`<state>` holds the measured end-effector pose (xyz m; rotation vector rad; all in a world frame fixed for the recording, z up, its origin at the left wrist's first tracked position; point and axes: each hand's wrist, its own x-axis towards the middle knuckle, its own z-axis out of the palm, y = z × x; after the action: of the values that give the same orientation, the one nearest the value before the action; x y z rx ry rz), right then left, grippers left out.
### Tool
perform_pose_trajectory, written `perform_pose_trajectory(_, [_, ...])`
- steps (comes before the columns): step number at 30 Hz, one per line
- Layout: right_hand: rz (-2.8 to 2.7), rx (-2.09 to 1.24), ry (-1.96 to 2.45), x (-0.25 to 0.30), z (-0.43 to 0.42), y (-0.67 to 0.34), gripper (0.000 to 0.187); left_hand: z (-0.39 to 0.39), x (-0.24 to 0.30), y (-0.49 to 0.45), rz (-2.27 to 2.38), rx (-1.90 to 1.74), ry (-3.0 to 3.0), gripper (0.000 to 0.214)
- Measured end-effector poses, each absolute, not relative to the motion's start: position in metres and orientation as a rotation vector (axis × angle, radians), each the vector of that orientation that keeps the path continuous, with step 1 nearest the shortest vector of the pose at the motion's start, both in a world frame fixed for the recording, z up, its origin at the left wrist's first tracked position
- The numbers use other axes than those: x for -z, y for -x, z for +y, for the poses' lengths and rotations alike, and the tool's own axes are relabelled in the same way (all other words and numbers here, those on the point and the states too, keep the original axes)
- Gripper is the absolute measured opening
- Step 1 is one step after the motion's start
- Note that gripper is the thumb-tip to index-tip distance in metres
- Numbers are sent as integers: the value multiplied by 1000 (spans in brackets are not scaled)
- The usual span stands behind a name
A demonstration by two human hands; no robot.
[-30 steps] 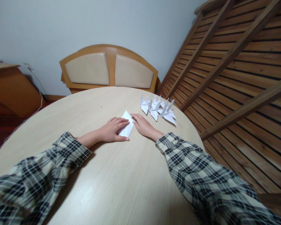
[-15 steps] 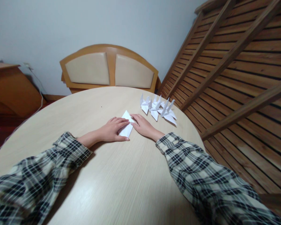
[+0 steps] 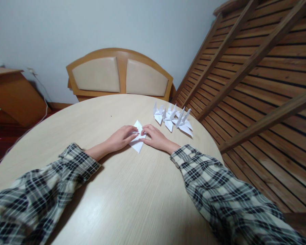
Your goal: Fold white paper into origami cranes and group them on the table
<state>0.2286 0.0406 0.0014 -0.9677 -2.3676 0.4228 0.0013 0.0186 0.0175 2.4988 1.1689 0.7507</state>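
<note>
A folded piece of white paper (image 3: 138,145) lies on the round light-wood table (image 3: 132,197), its points toward and away from me. My left hand (image 3: 119,137) rests on its left side with fingers curled, fingertips pinching a flap near the middle. My right hand (image 3: 155,136) comes from the right, fingers bent, fingertips meeting the left hand's at the paper's centre. Both sleeves are black-and-white plaid.
Several finished white paper cranes (image 3: 172,117) sit in a row at the table's far right edge. A wooden chair (image 3: 119,76) with padded back stands beyond the table. A slatted wooden frame (image 3: 257,75) leans at the right. A wooden cabinet (image 3: 12,95) stands at the left.
Both hands went from lying flat on the paper to curling their fingers and pinching at its centre. The paper's outline now looks narrower, with a flap being lifted.
</note>
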Motion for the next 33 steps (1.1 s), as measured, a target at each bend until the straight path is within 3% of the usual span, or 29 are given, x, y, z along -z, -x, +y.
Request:
perform_pose_trajectory(6, [-2375,-394,964,-1,41,-228,19,29,-12,4,1654,-787,-2511,37])
perform_pose_trajectory(11, [-2394,-370,982,-2,41,-227,19,30,-10,7,1799,-714,-2521,44])
perform_pose_trajectory(20, [-2400,-373,995,-2,41,-227,19,31,-10,6,1757,-743,-2449,54])
perform_pose_trajectory(33, [-2417,-352,955,-4,39,-227,13,31,-18,7,1456,-992,-2300,39])
